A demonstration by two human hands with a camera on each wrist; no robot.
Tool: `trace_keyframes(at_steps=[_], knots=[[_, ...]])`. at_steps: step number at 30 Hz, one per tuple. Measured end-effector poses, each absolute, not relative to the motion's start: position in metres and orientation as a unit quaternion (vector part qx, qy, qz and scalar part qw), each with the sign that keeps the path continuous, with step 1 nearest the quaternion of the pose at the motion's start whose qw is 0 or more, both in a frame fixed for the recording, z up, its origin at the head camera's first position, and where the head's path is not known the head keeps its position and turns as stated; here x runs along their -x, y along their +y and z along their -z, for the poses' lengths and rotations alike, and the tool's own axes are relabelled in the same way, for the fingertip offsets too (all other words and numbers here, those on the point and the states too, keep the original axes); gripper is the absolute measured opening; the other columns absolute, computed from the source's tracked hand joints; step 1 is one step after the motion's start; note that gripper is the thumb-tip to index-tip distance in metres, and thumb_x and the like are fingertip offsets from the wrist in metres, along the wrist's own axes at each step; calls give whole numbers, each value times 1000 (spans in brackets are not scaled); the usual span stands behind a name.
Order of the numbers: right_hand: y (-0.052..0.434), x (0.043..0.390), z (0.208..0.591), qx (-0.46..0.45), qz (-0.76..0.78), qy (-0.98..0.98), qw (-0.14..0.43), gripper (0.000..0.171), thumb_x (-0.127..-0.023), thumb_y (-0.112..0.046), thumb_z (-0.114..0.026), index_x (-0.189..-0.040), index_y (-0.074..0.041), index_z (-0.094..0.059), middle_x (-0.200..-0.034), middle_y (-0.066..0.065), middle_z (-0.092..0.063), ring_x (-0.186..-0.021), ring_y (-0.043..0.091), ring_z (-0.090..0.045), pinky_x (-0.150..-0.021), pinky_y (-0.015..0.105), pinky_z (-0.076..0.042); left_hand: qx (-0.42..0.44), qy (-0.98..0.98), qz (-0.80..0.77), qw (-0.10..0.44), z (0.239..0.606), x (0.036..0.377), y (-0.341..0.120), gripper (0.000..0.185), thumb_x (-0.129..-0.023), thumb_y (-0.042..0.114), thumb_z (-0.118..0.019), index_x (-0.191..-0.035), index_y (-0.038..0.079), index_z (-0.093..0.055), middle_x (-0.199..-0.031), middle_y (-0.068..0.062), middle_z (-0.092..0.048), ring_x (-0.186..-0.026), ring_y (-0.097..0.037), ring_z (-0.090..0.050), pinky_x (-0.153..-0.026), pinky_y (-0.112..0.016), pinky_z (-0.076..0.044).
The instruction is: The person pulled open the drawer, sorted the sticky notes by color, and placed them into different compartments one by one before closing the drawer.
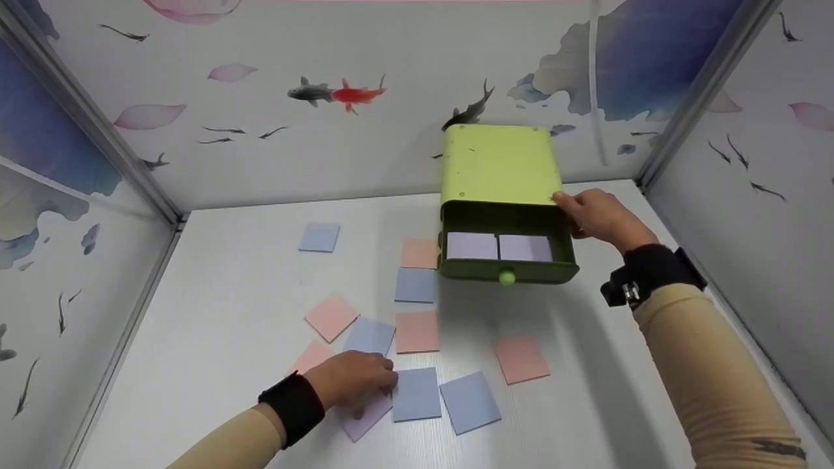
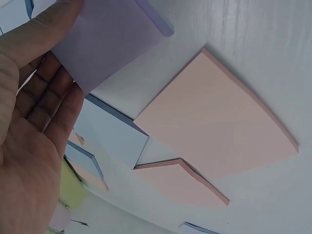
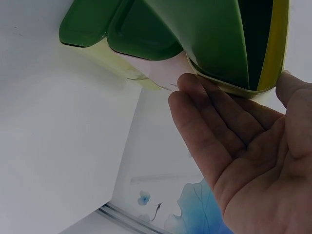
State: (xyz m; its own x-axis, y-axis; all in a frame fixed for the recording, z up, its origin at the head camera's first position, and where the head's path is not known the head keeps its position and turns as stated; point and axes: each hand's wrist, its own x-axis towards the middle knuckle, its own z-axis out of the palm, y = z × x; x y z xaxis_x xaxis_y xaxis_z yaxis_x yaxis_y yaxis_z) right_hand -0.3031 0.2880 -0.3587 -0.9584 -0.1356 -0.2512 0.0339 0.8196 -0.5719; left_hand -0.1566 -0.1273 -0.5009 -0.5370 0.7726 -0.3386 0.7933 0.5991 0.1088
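In the head view, my left hand (image 1: pixel 355 383) pinches a thin lilac square card (image 1: pixel 367 420) low over the table. The left wrist view has the thumb on the face of this lilac card (image 2: pixel 109 46). Ahead to the right stands a yellow-green drawer cabinet (image 1: pixel 500 163), its top drawer (image 1: pixel 507 270) pulled out. Two lilac cards (image 1: pixel 472 245) sit side by side in that drawer. My right hand (image 1: pixel 603 218) holds the cabinet's right side, thumb at the top edge. In the right wrist view, the right fingers (image 3: pixel 204 141) lie along the cabinet's side.
Several blue cards (image 1: pixel 417 394) and pink cards (image 1: pixel 417 332) lie scattered on the white table (image 1: pixel 247 312), some touching. One blue card (image 1: pixel 319 237) lies apart at the back left. Lower green drawers (image 3: pixel 141 29) show in the right wrist view. Printed panels (image 1: pixel 260 143) enclose the table.
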Motion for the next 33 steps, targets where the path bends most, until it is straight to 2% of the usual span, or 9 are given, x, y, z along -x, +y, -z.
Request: trace_keyframes(at_steps=[10,20,28,33], knots=[[287,304,357,30,288,948,136,63,-103,-52,-32,-85,1,-60,-75,6,-59,-75,17,-63,-74,31,-53,-441,878,35,184,505,160,-126,43,-65,11,-90,-101,23,-69,-87,9,-60,-75,-6,-50,-73,-20,-51],[287,303,358,25,291,945,145,65,-101,-56,-31,-89,1,-60,-79,6,-58,-79,19,-63,-79,35,-53,-446,874,12,192,504,162,-128,45,-64,11,-90,-95,20,-60,-80,10,-53,-75,-8,-46,-72,-19,-47],[287,304,359,22,295,944,146,66,-102,-55,-31,-94,4,-60,-80,6,-58,-78,17,-63,-81,37,-54,-425,881,11,208,502,161,-127,45,-64,11,-90,-103,21,-71,-89,9,-63,-77,-5,-52,-80,-22,-53],[287,304,359,19,309,939,148,64,-102,-54,-32,-93,3,-60,-79,5,-57,-78,17,-62,-81,36,-56,-406,888,14,216,502,161,-127,41,-64,10,-90,-100,22,-72,-87,10,-62,-73,-5,-51,-78,-23,-53]])
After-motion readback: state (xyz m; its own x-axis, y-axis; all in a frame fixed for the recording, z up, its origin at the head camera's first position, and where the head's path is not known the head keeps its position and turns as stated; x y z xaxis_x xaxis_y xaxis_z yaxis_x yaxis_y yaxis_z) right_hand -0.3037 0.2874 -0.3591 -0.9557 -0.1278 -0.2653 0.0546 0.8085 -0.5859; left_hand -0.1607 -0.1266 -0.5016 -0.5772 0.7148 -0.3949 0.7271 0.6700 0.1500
